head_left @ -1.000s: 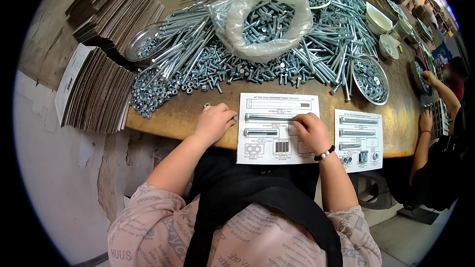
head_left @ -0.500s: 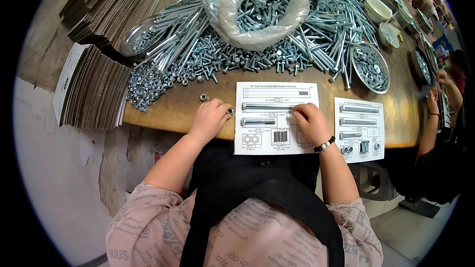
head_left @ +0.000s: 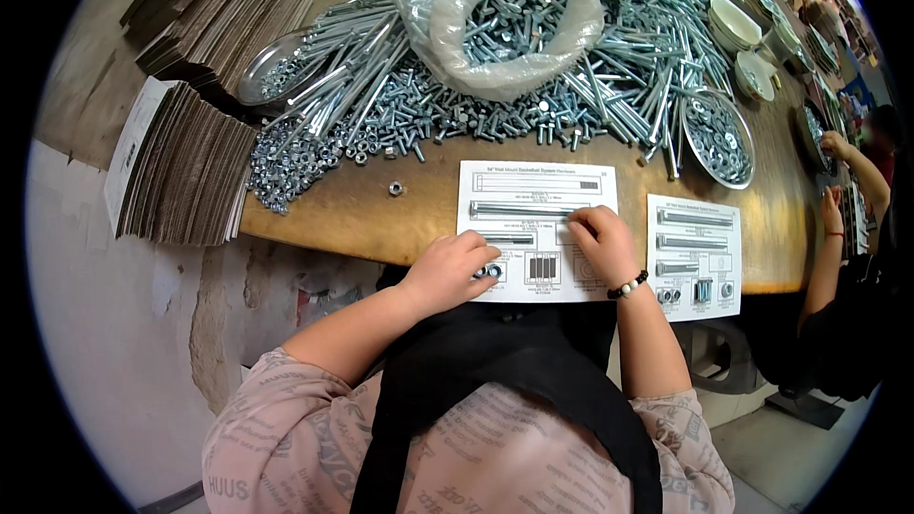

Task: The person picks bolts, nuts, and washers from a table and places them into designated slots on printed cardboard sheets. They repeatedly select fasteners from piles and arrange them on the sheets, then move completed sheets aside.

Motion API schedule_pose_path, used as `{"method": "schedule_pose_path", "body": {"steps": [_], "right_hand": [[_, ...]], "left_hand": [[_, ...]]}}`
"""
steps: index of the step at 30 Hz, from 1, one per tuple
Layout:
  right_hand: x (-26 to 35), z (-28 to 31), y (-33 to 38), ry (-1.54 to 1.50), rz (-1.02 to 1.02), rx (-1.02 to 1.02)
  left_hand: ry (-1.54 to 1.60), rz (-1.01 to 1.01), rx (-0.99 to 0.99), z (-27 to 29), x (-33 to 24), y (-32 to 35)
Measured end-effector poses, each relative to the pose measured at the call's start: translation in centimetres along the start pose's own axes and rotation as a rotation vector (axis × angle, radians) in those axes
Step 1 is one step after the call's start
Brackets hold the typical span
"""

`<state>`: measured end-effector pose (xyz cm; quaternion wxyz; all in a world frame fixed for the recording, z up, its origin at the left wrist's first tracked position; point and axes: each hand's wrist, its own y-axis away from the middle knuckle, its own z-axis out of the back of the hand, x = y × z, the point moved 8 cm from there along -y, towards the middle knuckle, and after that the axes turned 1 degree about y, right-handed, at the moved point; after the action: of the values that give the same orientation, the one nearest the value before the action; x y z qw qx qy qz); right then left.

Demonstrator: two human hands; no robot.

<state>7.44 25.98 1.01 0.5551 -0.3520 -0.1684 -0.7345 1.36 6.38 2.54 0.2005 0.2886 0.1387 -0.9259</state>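
Observation:
A white printed sheet (head_left: 538,192) with outlined spaces for hardware lies at the near edge of the wooden table (head_left: 352,219). A long silver bolt (head_left: 519,208) rests across it, with a shorter bolt (head_left: 505,239) below. My right hand (head_left: 602,246), with a bead bracelet on the wrist, pinches the long bolt's right end. My left hand (head_left: 449,269) sits curled at the sheet's lower left, fingertips at small silver nuts (head_left: 492,272); whether it holds one is hidden. A second sheet (head_left: 693,252) with bolts and small parts laid on it lies to the right.
A big heap of bolts and nuts (head_left: 428,114) covers the table behind the sheets, with a clear bag of bolts (head_left: 514,24) and metal bowls (head_left: 719,138). One loose nut (head_left: 395,188) lies alone. Flat cardboard stacks (head_left: 186,167) stand left. Another person's arm (head_left: 833,228) is at the right.
My left hand has moved from the sheet's upper left down to its lower left corner by the nuts. My right hand stays at the long bolt's end. The camera has tilted a little.

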Motion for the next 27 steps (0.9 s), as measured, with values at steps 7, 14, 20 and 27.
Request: {"method": "schedule_pose_path", "body": {"steps": [7, 14, 20, 27], "right_hand": [[2.9, 0.0, -2.6, 0.006, 0.054, 0.047], [4.7, -3.9, -10.1, 0.245, 0.153, 0.061], [6.6, -6.3, -14.0, 0.479, 0.153, 0.01], [5.7, -8.4, -14.4, 0.618, 0.206, 0.036]], "left_hand": [[-0.204, 0.234, -0.328, 7.3, 8.4, -2.1], [-0.462, 0.271, -0.246, 7.3, 12.1, -5.2], [-0.215, 0.158, -0.278, 6.2, 11.0, -3.6], [-0.199, 0.473, -0.32, 7.1, 12.7, -2.2]]}}
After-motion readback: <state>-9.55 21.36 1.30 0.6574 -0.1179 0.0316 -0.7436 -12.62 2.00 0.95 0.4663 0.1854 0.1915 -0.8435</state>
